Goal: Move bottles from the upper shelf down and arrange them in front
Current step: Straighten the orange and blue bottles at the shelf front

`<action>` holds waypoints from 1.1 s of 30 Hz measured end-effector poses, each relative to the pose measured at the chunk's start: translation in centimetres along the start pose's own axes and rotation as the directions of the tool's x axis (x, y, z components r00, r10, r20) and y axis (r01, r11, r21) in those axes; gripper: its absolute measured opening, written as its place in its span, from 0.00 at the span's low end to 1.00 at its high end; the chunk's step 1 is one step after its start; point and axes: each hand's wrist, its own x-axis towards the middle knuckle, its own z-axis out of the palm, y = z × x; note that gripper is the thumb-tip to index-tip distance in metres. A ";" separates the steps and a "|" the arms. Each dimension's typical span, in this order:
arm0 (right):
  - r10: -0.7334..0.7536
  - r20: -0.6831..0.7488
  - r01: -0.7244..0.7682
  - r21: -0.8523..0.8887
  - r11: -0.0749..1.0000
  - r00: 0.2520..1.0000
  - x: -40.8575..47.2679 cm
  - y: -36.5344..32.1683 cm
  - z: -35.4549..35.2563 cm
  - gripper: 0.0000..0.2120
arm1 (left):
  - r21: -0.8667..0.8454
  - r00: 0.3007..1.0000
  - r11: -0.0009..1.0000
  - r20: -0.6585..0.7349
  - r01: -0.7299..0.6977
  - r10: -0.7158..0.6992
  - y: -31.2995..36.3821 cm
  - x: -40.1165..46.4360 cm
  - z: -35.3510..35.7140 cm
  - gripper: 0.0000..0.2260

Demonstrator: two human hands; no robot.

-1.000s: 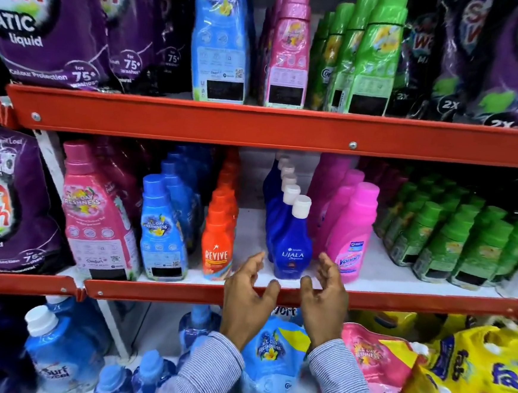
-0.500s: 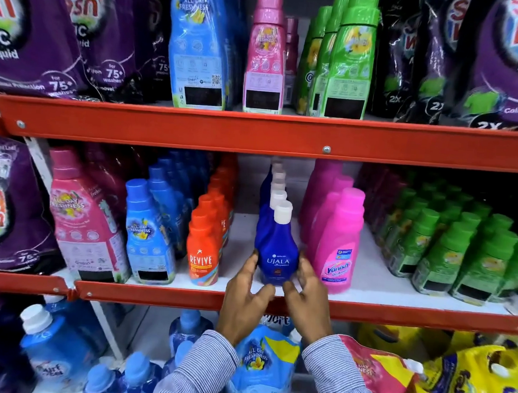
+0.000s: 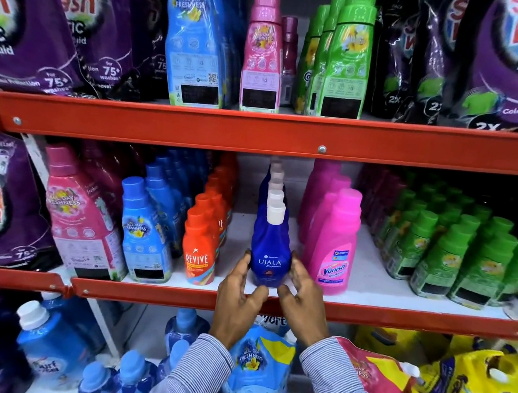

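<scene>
Retail shelving viewed from the front. Two orange-red metal beams are set horizontally: the upper beam (image 3: pixel 195 126) is studded with a bolt (image 3: pixel 322 149); the lower beam (image 3: pixel 397 318) is backed by a white shelf board (image 3: pixel 365 285). A white upright (image 3: pixel 104 320) is seen lower left.

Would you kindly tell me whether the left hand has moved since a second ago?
Yes. The left hand has shifted rightward along the red shelf rail, closing on the Ujala bottle; its fingertips now touch it.
</scene>
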 end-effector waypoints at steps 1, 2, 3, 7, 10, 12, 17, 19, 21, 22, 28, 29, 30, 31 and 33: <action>0.002 0.001 -0.002 -0.001 1.000 1.000 0.0 0.1 0.0 0.32 | 0.001 1.000 1.000 0.000 0.000 0.000 0.0 0.0 0.0 0.27; 0.001 0.000 -0.001 0.001 1.000 1.000 0.0 0.1 0.0 0.32 | 0.003 1.000 1.000 0.002 0.000 0.000 -0.1 0.0 -0.1 0.27; 0.004 -0.003 -0.003 0.004 1.000 1.000 0.1 0.1 0.0 0.33 | 0.006 1.000 1.000 0.003 -0.003 0.003 -0.1 0.0 -0.1 0.27; 0.007 -0.007 -0.007 0.008 1.000 1.000 0.1 0.3 0.2 0.34 | 0.000 1.000 1.000 0.010 -0.004 0.004 -0.1 0.1 -0.2 0.28; 0.006 0.004 -0.006 0.006 1.000 1.000 0.0 0.3 0.2 0.33 | 0.013 1.000 1.000 0.016 0.014 -0.014 -0.1 0.1 -0.2 0.28; 0.006 -0.001 -0.006 -0.005 1.000 1.000 0.0 0.2 0.0 0.32 | 0.031 0.999 0.999 0.029 0.029 -0.029 -0.2 0.1 -0.2 0.30; 0.011 0.011 -0.010 -0.016 1.000 1.000 -0.1 -0.3 -0.3 0.30 | 0.080 0.998 0.996 0.028 0.050 -0.052 -0.8 0.2 -0.2 0.35; 0.018 0.024 -0.017 -0.005 1.000 1.000 -0.2 -0.4 -0.5 0.32 | 0.081 0.998 0.995 0.016 0.053 -0.054 -0.9 0.3 -0.1 0.36; 0.020 0.042 -0.021 0.011 1.000 0.999 -0.3 -0.6 -0.6 0.33 | 0.087 0.998 0.995 0.013 0.055 -0.057 -1.0 0.3 -0.1 0.36; 0.016 0.053 -0.017 0.018 1.000 0.998 -0.3 -0.8 -0.7 0.33 | 0.091 0.998 0.994 0.016 0.054 -0.055 -1.2 0.4 0.0 0.36; 0.004 0.120 -0.014 0.082 0.997 0.993 -0.4 -1.0 -1.1 0.33 | 0.066 0.998 0.996 0.009 0.058 -0.059 -1.1 0.4 0.1 0.38; 0.004 0.124 -0.014 0.080 0.997 0.992 -0.4 -0.9 -1.2 0.33 | 0.067 0.998 0.996 0.008 0.061 -0.062 -1.1 0.4 0.2 0.38; 0.005 0.126 -0.015 0.080 0.997 0.992 -0.4 -0.8 -1.2 0.33 | 0.070 0.998 0.996 0.008 0.063 -0.063 -1.1 0.3 0.2 0.38; -0.001 0.125 -0.010 0.088 0.996 0.992 -0.5 -0.9 -1.3 0.34 | 0.071 0.998 0.996 0.009 0.061 -0.062 -1.0 0.3 0.2 0.38; -0.020 0.127 0.008 0.093 0.996 0.992 -0.3 -0.8 -1.4 0.34 | 0.068 0.998 0.996 0.007 0.058 -0.059 -1.0 0.3 0.2 0.39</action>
